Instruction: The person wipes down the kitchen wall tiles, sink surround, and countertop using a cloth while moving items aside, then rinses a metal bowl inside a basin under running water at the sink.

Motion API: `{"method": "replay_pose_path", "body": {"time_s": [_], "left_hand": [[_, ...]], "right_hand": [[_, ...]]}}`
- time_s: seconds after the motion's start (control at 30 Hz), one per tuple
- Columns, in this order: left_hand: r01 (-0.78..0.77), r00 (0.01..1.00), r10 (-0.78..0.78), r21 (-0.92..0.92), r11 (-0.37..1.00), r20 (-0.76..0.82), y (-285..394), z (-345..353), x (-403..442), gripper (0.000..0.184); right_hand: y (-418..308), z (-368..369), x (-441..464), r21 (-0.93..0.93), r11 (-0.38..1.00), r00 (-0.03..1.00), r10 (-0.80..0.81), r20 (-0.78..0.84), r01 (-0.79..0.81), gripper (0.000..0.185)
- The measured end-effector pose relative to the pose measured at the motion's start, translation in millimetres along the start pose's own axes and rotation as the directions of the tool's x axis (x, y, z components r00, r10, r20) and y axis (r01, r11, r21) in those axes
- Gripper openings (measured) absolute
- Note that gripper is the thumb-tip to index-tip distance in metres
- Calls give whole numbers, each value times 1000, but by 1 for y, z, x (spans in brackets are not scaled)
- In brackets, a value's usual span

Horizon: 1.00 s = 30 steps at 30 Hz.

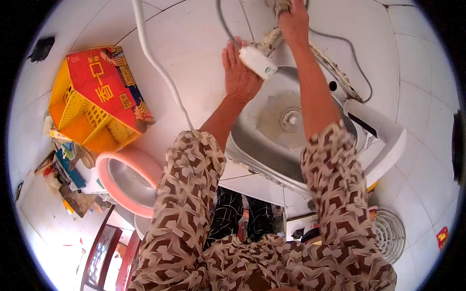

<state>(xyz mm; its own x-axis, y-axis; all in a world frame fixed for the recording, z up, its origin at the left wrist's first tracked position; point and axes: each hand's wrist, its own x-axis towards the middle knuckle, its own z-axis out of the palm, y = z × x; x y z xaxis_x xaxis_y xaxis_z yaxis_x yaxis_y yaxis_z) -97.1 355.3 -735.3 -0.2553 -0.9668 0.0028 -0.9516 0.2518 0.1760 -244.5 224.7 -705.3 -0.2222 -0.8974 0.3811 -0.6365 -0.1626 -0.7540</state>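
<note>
My left hand (240,75) lies with its fingers stretched out on the white surface, at the upper left edge of a metal sink (272,114). A white plastic block (258,62) with a grey cable is beside and partly over its fingers. At the top edge of the view, my right hand (293,22) is closed around a small greyish-brown object (282,7), too little of it visible to name. Beneath that hand, a dirty, stained strip (272,40) runs along the sink's back edge.
A red and yellow box (104,92) stands on the left, above a pink-rimmed basin (130,182). A white hose (158,63) crosses the surface. Right of the sink is a white plastic part (381,128); a round rack (390,235) is lower right.
</note>
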Motion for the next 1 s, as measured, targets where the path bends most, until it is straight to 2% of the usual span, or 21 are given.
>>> {"method": "replay_pose_path", "body": {"time_s": [0.03,0.07,0.1,0.2,0.3,0.43,0.5,0.53,0.63,0.67,0.77,0.8,0.9,1.0], "left_hand": [[-15,1000,15,-31,999,-5,2,-8,0,91],[0,999,-9,-167,986,-48,1,-8,1,85],[12,998,-23,-170,985,-64,2,-8,2,84],[12,989,-37,-168,986,-146,3,-4,4,80],[21,989,-30,-68,997,-146,6,-8,7,83],[44,993,-53,-83,996,-107,4,-7,9,90],[50,987,-68,-123,991,-146,1,-3,8,94],[49,983,-74,-147,988,-170,1,-2,9,96],[97,973,-131,-179,979,-188,-3,-7,7,102],[149,968,-191,-237,960,-162,-3,-10,6,107],[223,956,-264,-268,937,-131,-9,-22,-20,109],[266,946,-302,-253,930,-117,-12,-20,-31,110],[292,953,-303,-197,936,-27,-24,-19,-55,108],[286,949,-307,-209,935,-70,-27,-13,-55,106]], "right_hand": [[14,19,9,-173,977,991,-131,-33,123,35],[31,38,18,-343,910,964,-261,-41,232,30],[34,50,23,-501,802,921,-389,-27,324,28],[33,59,28,-445,816,921,-386,53,367,29],[31,50,29,-198,808,831,-530,168,555,30],[21,44,15,-20,864,835,-480,268,503,29],[13,37,-3,62,891,836,-445,322,451,29],[-4,24,-7,105,860,813,-507,287,499,26],[-18,16,-27,8,901,846,-410,341,433,18],[-24,14,-36,17,899,864,-425,268,437,11],[-15,10,-51,-160,889,836,-324,442,429,19],[-10,9,-65,-317,859,849,-220,481,402,34],[-15,24,-90,-94,876,848,-423,320,472,28],[-41,23,-120,-89,914,891,-359,280,396,29]]}}
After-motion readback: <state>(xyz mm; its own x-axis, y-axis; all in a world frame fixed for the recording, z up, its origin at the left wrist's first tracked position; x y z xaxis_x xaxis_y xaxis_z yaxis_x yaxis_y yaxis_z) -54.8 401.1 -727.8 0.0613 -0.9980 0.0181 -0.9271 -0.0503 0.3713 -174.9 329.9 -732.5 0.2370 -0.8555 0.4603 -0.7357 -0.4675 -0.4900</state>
